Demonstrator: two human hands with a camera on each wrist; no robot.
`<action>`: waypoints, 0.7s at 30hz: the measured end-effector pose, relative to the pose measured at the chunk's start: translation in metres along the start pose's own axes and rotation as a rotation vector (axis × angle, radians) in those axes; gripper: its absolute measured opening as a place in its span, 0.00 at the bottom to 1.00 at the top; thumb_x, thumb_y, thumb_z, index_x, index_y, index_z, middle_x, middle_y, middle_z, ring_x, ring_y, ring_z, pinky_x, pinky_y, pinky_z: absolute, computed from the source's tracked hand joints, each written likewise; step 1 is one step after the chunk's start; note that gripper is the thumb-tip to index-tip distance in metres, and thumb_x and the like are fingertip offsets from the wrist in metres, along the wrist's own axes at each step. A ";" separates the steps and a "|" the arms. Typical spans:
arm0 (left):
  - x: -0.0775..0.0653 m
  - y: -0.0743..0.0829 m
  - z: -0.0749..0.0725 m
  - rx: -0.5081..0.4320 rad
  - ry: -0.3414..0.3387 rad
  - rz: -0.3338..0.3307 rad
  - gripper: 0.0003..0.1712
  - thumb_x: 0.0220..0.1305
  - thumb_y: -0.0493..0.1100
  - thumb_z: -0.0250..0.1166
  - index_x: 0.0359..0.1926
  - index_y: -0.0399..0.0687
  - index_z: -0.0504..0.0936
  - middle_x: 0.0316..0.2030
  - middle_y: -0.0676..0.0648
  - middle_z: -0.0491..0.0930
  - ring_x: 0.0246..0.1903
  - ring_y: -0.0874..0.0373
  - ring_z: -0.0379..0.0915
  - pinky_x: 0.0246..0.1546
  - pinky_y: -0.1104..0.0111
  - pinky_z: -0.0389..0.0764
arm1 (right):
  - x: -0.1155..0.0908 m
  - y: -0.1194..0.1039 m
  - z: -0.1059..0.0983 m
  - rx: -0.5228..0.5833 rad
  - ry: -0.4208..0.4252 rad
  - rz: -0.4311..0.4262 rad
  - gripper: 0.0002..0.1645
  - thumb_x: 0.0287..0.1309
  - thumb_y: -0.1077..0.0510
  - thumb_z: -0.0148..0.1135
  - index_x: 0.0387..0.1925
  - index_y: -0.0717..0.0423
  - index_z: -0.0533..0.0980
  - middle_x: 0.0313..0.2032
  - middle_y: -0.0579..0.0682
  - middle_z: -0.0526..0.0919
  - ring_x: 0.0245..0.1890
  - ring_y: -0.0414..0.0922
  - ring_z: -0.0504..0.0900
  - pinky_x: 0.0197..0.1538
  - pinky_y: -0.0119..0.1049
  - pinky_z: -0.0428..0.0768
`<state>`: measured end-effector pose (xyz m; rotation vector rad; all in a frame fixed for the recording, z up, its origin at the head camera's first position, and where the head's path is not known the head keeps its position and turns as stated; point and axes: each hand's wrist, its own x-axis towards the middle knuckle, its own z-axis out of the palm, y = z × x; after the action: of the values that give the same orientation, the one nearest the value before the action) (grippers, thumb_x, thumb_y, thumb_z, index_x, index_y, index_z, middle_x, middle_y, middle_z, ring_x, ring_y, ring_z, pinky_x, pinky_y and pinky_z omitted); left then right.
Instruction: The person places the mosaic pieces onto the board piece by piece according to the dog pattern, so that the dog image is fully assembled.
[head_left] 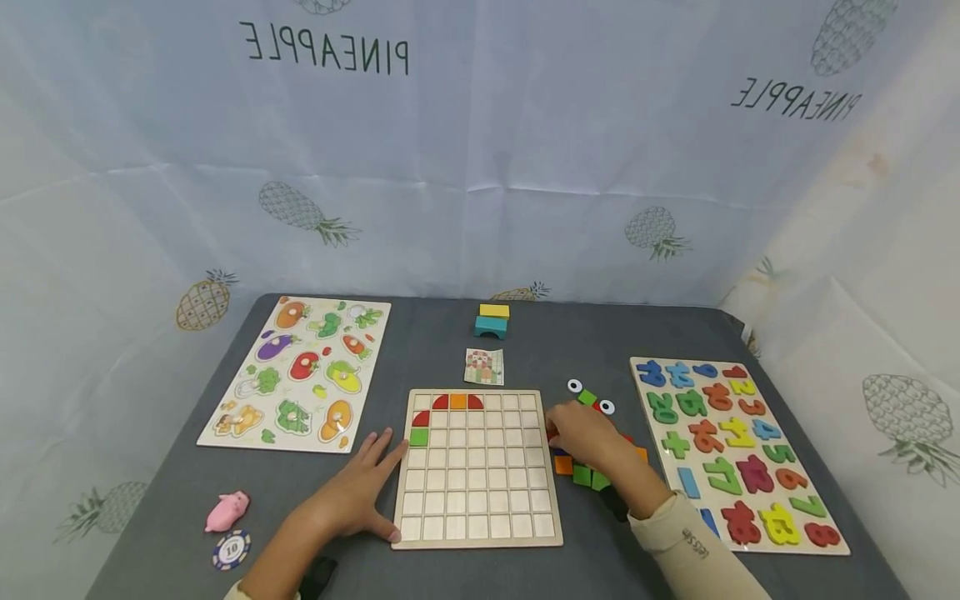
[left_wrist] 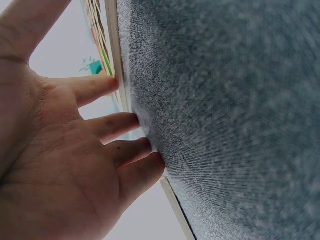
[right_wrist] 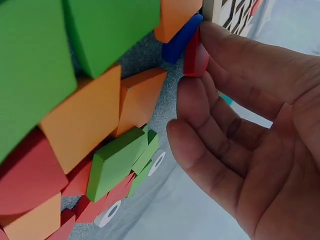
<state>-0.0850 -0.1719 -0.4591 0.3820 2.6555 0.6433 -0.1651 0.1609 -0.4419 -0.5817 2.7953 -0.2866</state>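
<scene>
A wooden grid board (head_left: 476, 502) lies in the middle of the table. Its upper left cells hold a green square (head_left: 418, 437), an orange square (head_left: 458, 402) and several red rounded pieces (head_left: 422, 418). My left hand (head_left: 348, 493) is at the board's left side, fingers spread, thumb at the lower left corner. To the right of the board, my right hand (head_left: 588, 433) pinches a red block (right_wrist: 195, 59) between thumb and fingers. Right beside that block is a blue piece (right_wrist: 181, 41). Green blocks (right_wrist: 117, 165) and orange blocks (right_wrist: 82, 120) are heaped around, partly hidden by the hand in the head view.
A vegetable puzzle board (head_left: 303, 400) lies at left, and a character puzzle board (head_left: 723, 429) at right. Behind the grid are a picture card (head_left: 484, 367), a teal arch block (head_left: 491, 326) and a yellow block (head_left: 494, 311). A pink pig (head_left: 227, 511) and poker chip (head_left: 231, 550) sit front left.
</scene>
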 end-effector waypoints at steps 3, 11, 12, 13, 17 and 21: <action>0.000 0.000 0.000 -0.002 -0.002 -0.005 0.68 0.21 0.58 0.79 0.68 0.50 0.56 0.69 0.40 0.45 0.68 0.41 0.35 0.58 0.46 0.57 | 0.001 0.001 -0.002 0.035 -0.017 -0.012 0.06 0.48 0.59 0.67 0.24 0.51 0.75 0.21 0.41 0.72 0.19 0.38 0.69 0.26 0.33 0.70; -0.002 0.000 -0.001 -0.001 -0.006 -0.007 0.68 0.21 0.57 0.79 0.68 0.49 0.56 0.69 0.40 0.45 0.68 0.40 0.35 0.58 0.46 0.58 | 0.005 -0.007 -0.012 0.068 -0.041 -0.051 0.04 0.51 0.58 0.64 0.26 0.50 0.76 0.20 0.40 0.73 0.19 0.37 0.70 0.25 0.33 0.70; -0.002 0.000 -0.001 -0.003 -0.006 -0.005 0.68 0.21 0.57 0.79 0.68 0.49 0.56 0.69 0.39 0.45 0.68 0.40 0.35 0.57 0.46 0.58 | 0.007 -0.010 -0.013 0.084 -0.040 -0.066 0.04 0.51 0.58 0.64 0.26 0.50 0.76 0.21 0.40 0.74 0.19 0.37 0.71 0.25 0.33 0.70; -0.002 0.000 -0.001 -0.001 -0.006 -0.003 0.68 0.21 0.57 0.79 0.68 0.49 0.56 0.69 0.39 0.45 0.67 0.40 0.35 0.57 0.46 0.58 | 0.010 -0.013 -0.013 0.102 -0.037 -0.084 0.03 0.51 0.58 0.64 0.27 0.49 0.76 0.22 0.40 0.75 0.20 0.37 0.71 0.26 0.33 0.70; -0.002 -0.001 -0.001 0.000 -0.007 -0.008 0.68 0.21 0.57 0.79 0.68 0.49 0.55 0.69 0.40 0.44 0.68 0.40 0.35 0.57 0.46 0.58 | 0.020 -0.033 -0.015 0.206 -0.050 -0.182 0.03 0.54 0.59 0.61 0.33 0.51 0.76 0.29 0.41 0.79 0.27 0.37 0.75 0.31 0.32 0.73; 0.001 -0.001 -0.001 -0.006 0.003 -0.001 0.68 0.22 0.57 0.79 0.68 0.50 0.55 0.69 0.40 0.44 0.68 0.41 0.34 0.58 0.47 0.57 | 0.031 -0.054 -0.013 0.298 -0.092 -0.271 0.08 0.57 0.60 0.57 0.40 0.54 0.76 0.34 0.43 0.79 0.34 0.37 0.76 0.35 0.31 0.74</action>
<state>-0.0863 -0.1733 -0.4591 0.3781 2.6561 0.6518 -0.1769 0.1012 -0.4230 -0.8721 2.5162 -0.6978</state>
